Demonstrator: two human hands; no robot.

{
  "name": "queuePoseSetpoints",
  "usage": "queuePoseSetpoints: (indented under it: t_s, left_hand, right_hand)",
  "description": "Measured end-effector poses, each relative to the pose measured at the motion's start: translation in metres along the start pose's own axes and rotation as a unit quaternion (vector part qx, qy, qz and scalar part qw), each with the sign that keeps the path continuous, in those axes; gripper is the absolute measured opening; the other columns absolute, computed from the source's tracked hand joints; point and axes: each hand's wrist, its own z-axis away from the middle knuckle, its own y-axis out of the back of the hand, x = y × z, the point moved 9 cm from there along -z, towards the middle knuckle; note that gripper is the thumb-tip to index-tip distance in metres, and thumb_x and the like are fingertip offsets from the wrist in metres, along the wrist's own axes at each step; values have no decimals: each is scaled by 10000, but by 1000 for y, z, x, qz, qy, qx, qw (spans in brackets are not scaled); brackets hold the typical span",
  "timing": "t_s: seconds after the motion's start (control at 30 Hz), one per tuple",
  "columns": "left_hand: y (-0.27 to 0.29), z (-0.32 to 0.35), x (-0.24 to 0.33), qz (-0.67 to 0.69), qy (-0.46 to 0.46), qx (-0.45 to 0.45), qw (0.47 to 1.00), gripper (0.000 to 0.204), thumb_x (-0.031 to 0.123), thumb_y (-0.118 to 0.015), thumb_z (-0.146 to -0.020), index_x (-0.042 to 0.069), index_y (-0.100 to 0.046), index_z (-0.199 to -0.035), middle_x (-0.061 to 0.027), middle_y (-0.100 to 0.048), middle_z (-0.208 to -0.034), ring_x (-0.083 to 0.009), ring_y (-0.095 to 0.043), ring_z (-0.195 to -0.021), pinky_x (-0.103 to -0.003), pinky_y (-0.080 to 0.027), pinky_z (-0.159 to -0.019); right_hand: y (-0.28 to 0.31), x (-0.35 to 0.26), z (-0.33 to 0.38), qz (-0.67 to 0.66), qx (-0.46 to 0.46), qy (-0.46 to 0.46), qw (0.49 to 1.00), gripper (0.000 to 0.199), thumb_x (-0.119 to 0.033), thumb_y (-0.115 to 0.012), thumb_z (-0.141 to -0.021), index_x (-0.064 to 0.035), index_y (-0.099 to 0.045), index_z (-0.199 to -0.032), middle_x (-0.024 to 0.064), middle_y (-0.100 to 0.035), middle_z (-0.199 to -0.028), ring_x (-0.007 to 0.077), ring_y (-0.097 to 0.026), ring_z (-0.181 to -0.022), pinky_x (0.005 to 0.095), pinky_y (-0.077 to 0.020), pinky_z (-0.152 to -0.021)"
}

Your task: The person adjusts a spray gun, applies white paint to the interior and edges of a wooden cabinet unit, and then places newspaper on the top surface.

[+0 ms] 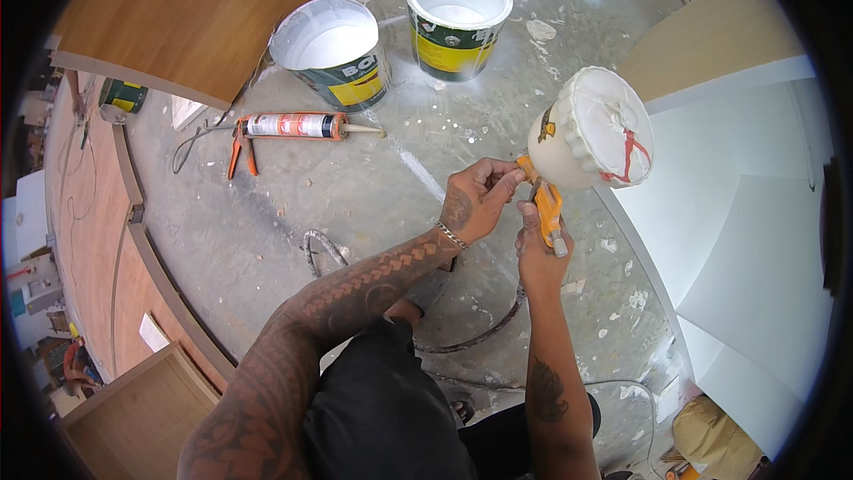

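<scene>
My right hand [542, 249] is wrapped round the grip of an orange spray gun [550, 211], held up in front of me above the floor. On top of the gun sits a white paint cup [555, 144] with a ribbed lid, smeared with white paint and a red streak. With thumb and fingers closed, my left hand [481, 198] pinches the orange nozzle end of the gun. Its fingertips partly cover what they touch there. A dark hose [480, 335] curves along the floor below my hands.
Two paint-smeared buckets, one on the left [330, 53] and one on the right [458, 18], hold white paint. An orange caulking gun [293, 126] with a cartridge lies left of them. Wooden panels [195, 9] stand far left, and a white cabinet [737, 213] flanks my right side.
</scene>
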Motion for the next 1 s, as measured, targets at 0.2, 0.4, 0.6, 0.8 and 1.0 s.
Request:
queuePoseSetpoints:
  t_s: [0.2, 0.4, 0.6, 0.8, 1.0]
  left_hand:
    - [-2, 0, 0, -2, 3, 1, 1000, 219, 171, -678, -925, -41, -666, -977, -44, -679, -771, -65, -596, -665, -226, -505, -597]
    - [0, 0, -1, -1, 3, 9, 1000, 220, 174, -679, -924, -40, -665, -974, -47, -682, -773, -66, -604, -671, -228, -512, -602]
    - [-1, 1, 2, -12, 4, 8, 1000, 217, 167, -681, -921, -43, -663, -976, -52, -686, -781, -71, -614, -680, -230, -519, -614]
    - [-1, 2, 0, -6, 4, 11, 1000, 211, 154, -679, -922, -48, -662, -981, -50, -685, -790, -71, -610, -689, -230, -516, -618]
    - [-1, 1, -2, -5, 9, 4, 1000, 237, 177, -673, -930, -48, -660, -1004, -38, -676, -798, -63, -594, -687, -210, -502, -628]
  right_hand:
    - [1, 2, -2, -22, 2, 23, 999, 410, -270, -655, -950, 35, -599, -1218, -34, -552, -740, 37, -469, -636, 209, -374, -558]
    - [-2, 2, -2, -20, -4, 11, 1000, 381, -252, -657, -948, 32, -609, -1196, -34, -559, -753, 40, -469, -645, 212, -382, -572]
    - [3, 5, -6, -27, 30, 68, 997, 331, -313, -699, -917, -13, -622, -1034, -19, -543, -663, 57, -452, -518, 215, -349, -468]
    - [5, 4, -4, -14, 29, 71, 997, 306, -294, -698, -919, -12, -636, -1020, -24, -530, -655, 57, -449, -520, 216, -345, -470]
    - [2, 3, -3, 1, 10, 29, 1000, 369, -212, -663, -940, 46, -612, -1198, -12, -596, -797, 51, -501, -698, 217, -417, -627]
